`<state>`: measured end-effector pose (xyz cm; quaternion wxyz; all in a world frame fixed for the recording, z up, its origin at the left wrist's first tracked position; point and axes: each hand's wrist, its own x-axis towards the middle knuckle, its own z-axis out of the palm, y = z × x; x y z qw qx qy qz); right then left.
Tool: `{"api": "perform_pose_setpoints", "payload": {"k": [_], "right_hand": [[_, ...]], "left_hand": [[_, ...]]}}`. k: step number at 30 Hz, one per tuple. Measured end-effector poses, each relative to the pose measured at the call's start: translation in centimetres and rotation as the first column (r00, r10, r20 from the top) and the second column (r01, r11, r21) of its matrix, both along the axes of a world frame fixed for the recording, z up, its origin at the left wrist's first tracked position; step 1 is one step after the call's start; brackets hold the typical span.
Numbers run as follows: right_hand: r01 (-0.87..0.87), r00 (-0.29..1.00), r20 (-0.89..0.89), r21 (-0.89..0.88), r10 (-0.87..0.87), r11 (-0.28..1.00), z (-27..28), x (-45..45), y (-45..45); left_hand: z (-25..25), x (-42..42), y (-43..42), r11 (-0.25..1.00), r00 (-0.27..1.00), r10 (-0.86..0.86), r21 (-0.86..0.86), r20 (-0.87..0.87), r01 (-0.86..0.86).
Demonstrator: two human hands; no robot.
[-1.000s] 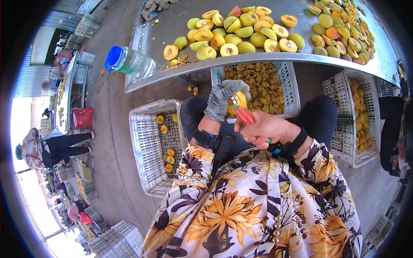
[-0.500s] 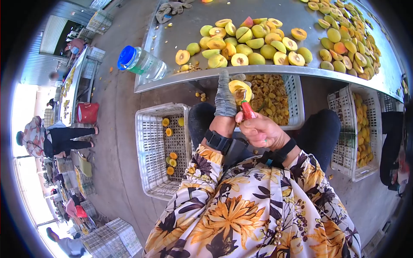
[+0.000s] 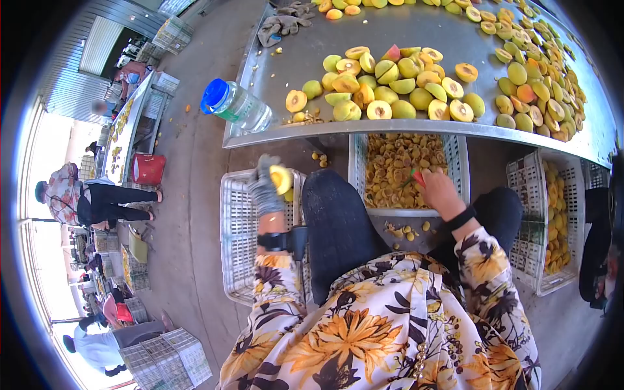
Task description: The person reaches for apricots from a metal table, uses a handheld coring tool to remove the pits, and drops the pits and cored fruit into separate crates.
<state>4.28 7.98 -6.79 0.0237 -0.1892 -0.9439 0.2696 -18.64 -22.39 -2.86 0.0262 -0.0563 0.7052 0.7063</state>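
My left hand (image 3: 265, 188), in a grey glove, is closed on a yellow peach half (image 3: 281, 179) whose cut face shows. It hangs over the white plastic crate (image 3: 233, 240) on the left, blurred by motion. My bare right hand (image 3: 441, 193) grips a small red-handled pitting tool (image 3: 418, 177) with a green band; its tip is hard to make out. This hand is over the front right part of the middle crate (image 3: 463, 175), which holds many pits and scraps (image 3: 396, 162). On the metal table (image 3: 312, 62) lies a pile of peach halves (image 3: 403, 81).
A blue-capped water bottle (image 3: 237, 105) stands near the table's left corner, with grey gloves (image 3: 283, 25) behind it. More peach halves (image 3: 539, 97) cover the table's right side. A crate of fruit (image 3: 534, 221) stands at right. Other people (image 3: 71, 195) are off to the left.
My hands have separated. The left one has swung leftward with the peach half to the left crate. The right one has moved right with the tool, away from the fruit.
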Motion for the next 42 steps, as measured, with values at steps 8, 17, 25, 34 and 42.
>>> {"api": "perform_pose_setpoints", "payload": {"k": [8,17,25,34,42], "right_hand": [[0.026,0.994,-0.093,-0.238,-0.049,0.971,2.1,-1.1,-3.7],[-0.086,0.983,-0.178,-0.283,0.036,0.955,7.8,1.2,-4.7],[-0.02,0.928,-0.292,-0.66,-0.232,0.751,9.7,-3.1,-3.7],[-0.07,0.937,-0.083,-0.996,-0.34,0.05,9.9,-3.6,-5.6],[0.038,0.842,-0.329,-0.755,-0.427,0.655,8.1,-3.1,-9.1]], "left_hand": [[4.9,-4.9,-0.8,0.432,0.854,-0.415,-0.894,-0.313,-0.118],[0.6,-14.5,13.8,0.18,0.75,-0.66,-0.979,-0.045,0.099],[7.9,-0.1,13.2,0.539,0.433,-0.826,-0.731,-0.362,0.418],[7.1,9.8,12.6,0.588,0.488,-0.77,-0.162,-0.411,0.792],[2.5,11.5,15.1,0.554,0.727,-0.647,0.796,0.229,0.242]]}}
